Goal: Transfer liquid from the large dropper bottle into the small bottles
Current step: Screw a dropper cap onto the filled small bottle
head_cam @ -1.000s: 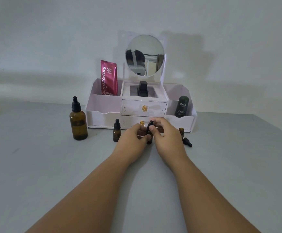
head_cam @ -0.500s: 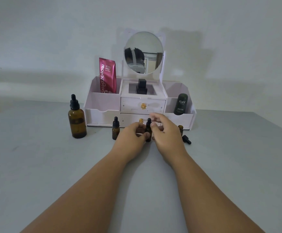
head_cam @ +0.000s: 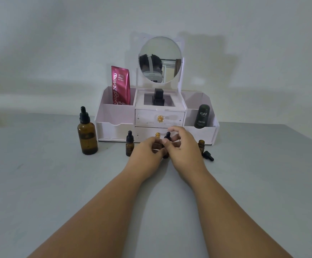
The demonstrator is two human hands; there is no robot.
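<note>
While the middle small bottle (head_cam: 168,136) is standing on the grey table (head_cam: 39,183) in front of the organiser (head_cam: 114,128), the two hands are covering most of its amber body, leaving the black dropper bulb and a sliver of the base showing. The left hand (head_cam: 147,153) is curling its fingers round the bottle's body. The right hand (head_cam: 186,148) is laying its thumb against the dropper collar while its forefinger is lifting clear above the bulb; whether its other fingers are closing on the cap cannot be told. A capped small bottle (head_cam: 129,145) is standing just left of the left hand, apart from it. An uncapped small bottle (head_cam: 201,144) is showing partly behind the right hand, with a loose dropper cap (head_cam: 208,156) lying beside it. The large dropper bottle (head_cam: 87,135) is standing capped, well to the left. A red tube (head_cam: 120,85), a black bottle (head_cam: 158,98) and a dark container (head_cam: 202,116) are sitting in separate organiser compartments. The mirror (head_cam: 160,59) is reflecting the headset indistinctly.
</note>
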